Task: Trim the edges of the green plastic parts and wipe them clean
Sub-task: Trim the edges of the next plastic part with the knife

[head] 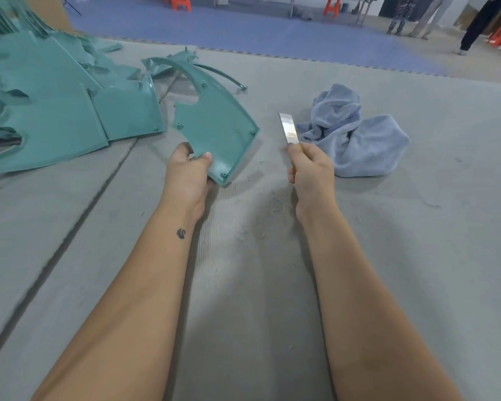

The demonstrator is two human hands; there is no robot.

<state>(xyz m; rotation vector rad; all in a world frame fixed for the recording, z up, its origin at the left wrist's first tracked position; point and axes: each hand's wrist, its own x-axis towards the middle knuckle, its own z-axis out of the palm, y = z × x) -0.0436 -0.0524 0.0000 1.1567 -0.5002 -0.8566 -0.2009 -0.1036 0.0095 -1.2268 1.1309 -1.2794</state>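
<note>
My left hand (189, 172) grips the near corner of a curved green plastic part (214, 123), which arcs away toward the back left over the grey mat. My right hand (310, 166) is closed around the yellow handle of a knife (288, 129), its flat metal blade pointing up and away, a short gap to the right of the part. A crumpled blue-grey cloth (356, 137) lies on the mat just right of the knife. Fine shavings (278, 204) are scattered on the mat between my wrists.
A pile of larger green plastic parts (47, 105) fills the left side of the grey mat (243, 285). Beyond the mat lie a blue floor (243, 27), orange stools (180, 1) and the legs of standing persons (472, 27) at the back right.
</note>
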